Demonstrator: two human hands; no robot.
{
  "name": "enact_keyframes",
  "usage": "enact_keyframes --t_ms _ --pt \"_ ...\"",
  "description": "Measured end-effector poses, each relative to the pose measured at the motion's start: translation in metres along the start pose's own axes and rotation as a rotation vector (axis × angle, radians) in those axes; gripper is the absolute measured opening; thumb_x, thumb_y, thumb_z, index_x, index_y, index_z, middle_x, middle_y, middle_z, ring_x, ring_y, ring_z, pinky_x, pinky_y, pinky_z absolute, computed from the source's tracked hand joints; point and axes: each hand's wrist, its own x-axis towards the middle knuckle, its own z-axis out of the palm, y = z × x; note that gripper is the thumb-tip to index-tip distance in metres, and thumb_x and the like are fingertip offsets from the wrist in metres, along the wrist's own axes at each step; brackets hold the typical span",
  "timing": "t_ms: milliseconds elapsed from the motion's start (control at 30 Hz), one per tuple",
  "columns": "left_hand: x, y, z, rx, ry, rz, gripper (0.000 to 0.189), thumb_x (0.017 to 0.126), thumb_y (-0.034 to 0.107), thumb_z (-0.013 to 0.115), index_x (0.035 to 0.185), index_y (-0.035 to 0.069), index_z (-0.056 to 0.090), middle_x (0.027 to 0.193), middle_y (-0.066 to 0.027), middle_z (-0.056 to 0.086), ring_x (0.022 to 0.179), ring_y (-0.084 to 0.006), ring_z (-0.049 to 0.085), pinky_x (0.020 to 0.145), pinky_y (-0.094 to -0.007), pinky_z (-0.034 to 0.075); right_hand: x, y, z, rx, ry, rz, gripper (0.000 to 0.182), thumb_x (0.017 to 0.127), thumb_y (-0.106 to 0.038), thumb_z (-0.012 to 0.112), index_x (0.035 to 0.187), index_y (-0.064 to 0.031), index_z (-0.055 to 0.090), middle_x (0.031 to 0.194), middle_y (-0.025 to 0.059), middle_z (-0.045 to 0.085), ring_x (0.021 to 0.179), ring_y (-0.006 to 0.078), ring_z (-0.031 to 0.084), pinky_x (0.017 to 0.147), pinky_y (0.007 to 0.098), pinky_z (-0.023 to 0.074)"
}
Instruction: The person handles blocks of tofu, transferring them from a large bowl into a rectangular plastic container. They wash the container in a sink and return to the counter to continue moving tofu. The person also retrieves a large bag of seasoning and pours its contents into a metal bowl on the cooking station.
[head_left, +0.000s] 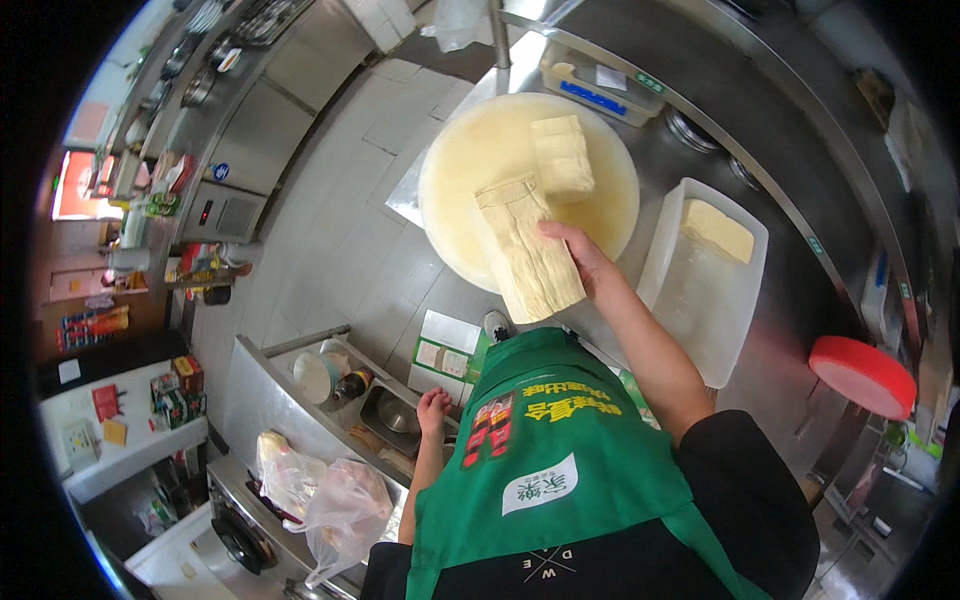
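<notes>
My right hand (581, 251) grips the right edge of a long pale-yellow slab with a wrinkled surface, which looks like tofu or bean curd skin (529, 255). The slab is held over the near part of a large round tub of cloudy yellowish liquid (457, 165). Another pale slab (562, 157) lies in the tub, partly behind the held one. Right of the tub, a white rectangular plastic bin (705, 300) has one pale-yellow block (718, 229) at its far end. My left hand (433, 409) hangs at my left side with its fingers curled; nothing is seen in it.
A lidded plastic container (600, 86) stands behind the tub under a steel shelf (712, 97). At right is a red round board or lid (862, 376). At lower left, plastic bags (349, 502) rest on a steel counter beside a shelf with a metal pan (397, 411).
</notes>
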Motion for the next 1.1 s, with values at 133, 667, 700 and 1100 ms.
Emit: enact_keyframes --t_ms 133,667,700,1100 --pt "0.008 -0.007 -0.005 -0.005 -0.06 -0.044 0.016 0.091 0.009 0.057 0.106 0.005 0.058 0.089 -0.004 0.064 0.075 -0.0127 0.063 0.061 -0.0246 0.051 -0.04 -0.015 -0.005 -0.018 0.119 -0.051 0.059 0.083 -0.034 0.067 0.129 -0.0007 0.052 0.114 0.0152 0.066 0.1 0.0249 0.067 0.088 0.0378 0.0537" --pt "0.003 -0.005 0.015 0.082 -0.057 -0.082 0.02 0.09 0.009 0.058 0.109 0.003 0.058 0.09 -0.0062 0.066 0.074 -0.014 0.064 0.06 -0.0257 0.052 -0.118 -0.007 -0.063 0.017 0.359 -0.181 0.054 0.082 -0.038 0.067 0.123 -0.0042 0.058 0.109 0.0106 0.068 0.095 0.0218 0.068 0.083 0.0346 0.054" --pt "0.003 -0.008 0.014 0.061 -0.08 -0.08 0.02 0.091 0.009 0.058 0.11 0.002 0.058 0.091 -0.007 0.066 0.075 -0.0148 0.065 0.06 -0.0261 0.052 -0.128 -0.01 -0.052 0.008 0.399 -0.204 0.054 0.082 -0.039 0.067 0.123 -0.004 0.058 0.109 0.0103 0.068 0.095 0.0216 0.068 0.083 0.0347 0.0539" --pt "0.009 -0.011 0.007 0.097 -0.137 -0.119 0.019 0.091 0.002 0.053 0.11 -0.001 0.054 0.087 -0.0106 0.061 0.07 -0.0171 0.06 0.05 -0.0243 0.046 -0.26 -0.046 -0.132 -0.01 0.619 -0.274 0.055 0.08 -0.031 0.066 0.126 -0.0014 0.056 0.111 0.0156 0.067 0.095 0.0277 0.068 0.086 0.0394 0.0542"
